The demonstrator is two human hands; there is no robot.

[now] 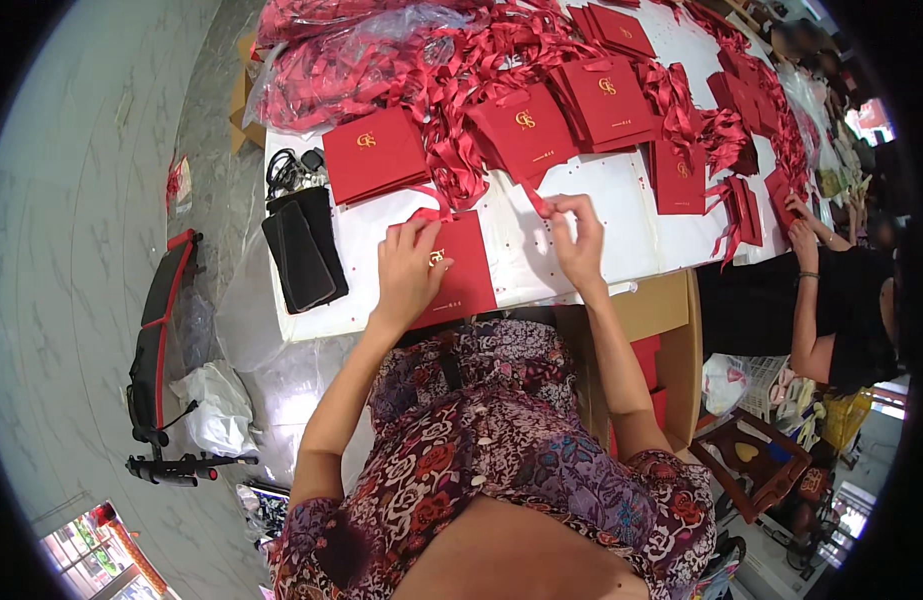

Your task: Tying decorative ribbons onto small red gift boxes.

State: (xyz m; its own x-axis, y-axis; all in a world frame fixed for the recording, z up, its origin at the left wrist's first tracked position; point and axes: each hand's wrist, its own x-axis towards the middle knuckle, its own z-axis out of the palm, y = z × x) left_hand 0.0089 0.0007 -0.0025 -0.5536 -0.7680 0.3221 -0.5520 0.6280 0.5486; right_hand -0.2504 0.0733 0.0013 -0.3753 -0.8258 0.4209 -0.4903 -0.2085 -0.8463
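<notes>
Left hand [409, 268] lies flat on a red envelope [459, 275] at the near worktop [581, 230] edge, fingers spread, pinning it, not gripping. Right hand [578, 235] just beside, fingers pinched on a red ribbon [534, 200] running up from the envelope. Looks early-to-mid: this ribbon isn't tied, many envelopes [526, 130] and loose ribbons [461, 70] beyond. White cover, black pouches [303, 250] far left, cardboard box [671, 330] right, grey tiled floor [71, 250], another person's arm [811, 300] far right.
</notes>
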